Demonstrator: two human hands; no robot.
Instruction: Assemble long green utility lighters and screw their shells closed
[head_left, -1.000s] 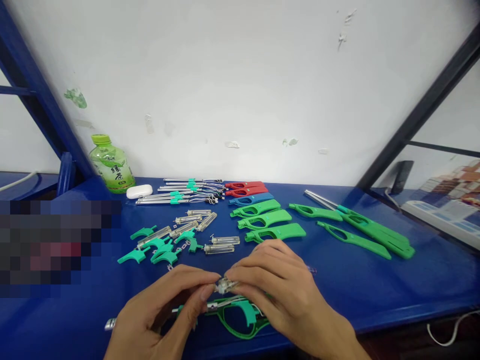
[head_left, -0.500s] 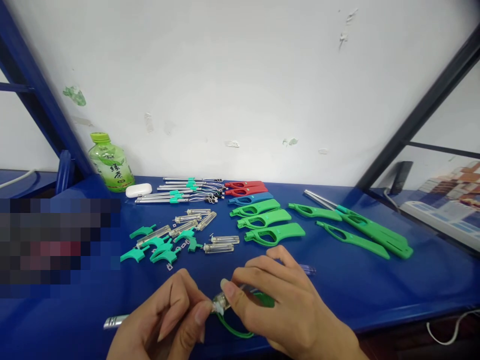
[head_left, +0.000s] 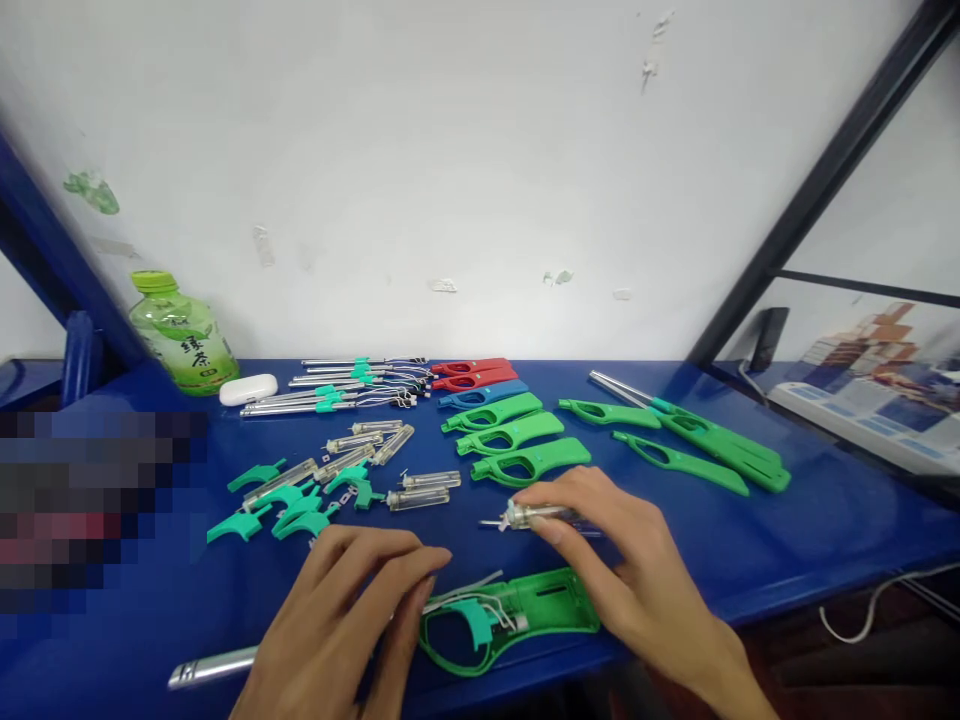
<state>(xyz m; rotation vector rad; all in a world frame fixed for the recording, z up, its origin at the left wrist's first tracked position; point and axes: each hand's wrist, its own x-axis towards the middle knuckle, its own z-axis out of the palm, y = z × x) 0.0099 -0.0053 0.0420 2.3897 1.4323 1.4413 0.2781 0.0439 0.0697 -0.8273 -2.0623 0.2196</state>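
My right hand [head_left: 619, 545] pinches a clear fuel tank [head_left: 529, 515] between thumb and fingers, above the table, its valve end pointing left. In front of me lies an open green lighter casing [head_left: 540, 597], with a teal trigger [head_left: 471, 622] and pale wires inside its loop. My left hand [head_left: 345, 610] is closed over the narrow end of this casing, with the exact grip hidden by the fingers. A silver lighter tube [head_left: 214, 667] sticks out to the left from under that hand.
Loose teal triggers [head_left: 259, 475] and clear tanks [head_left: 420, 497] lie at centre left. Behind them are metal tubes with wires [head_left: 337, 400]. Red, blue and green casings [head_left: 532, 463] form a column; more green lighters [head_left: 720, 445] lie right. A bottle [head_left: 184, 335] and white case [head_left: 247, 389] stand back left.
My hands have moved apart. The clear tank has gone right and up in my right hand, away from my left. The green casing with its trigger and wires now shows between them.
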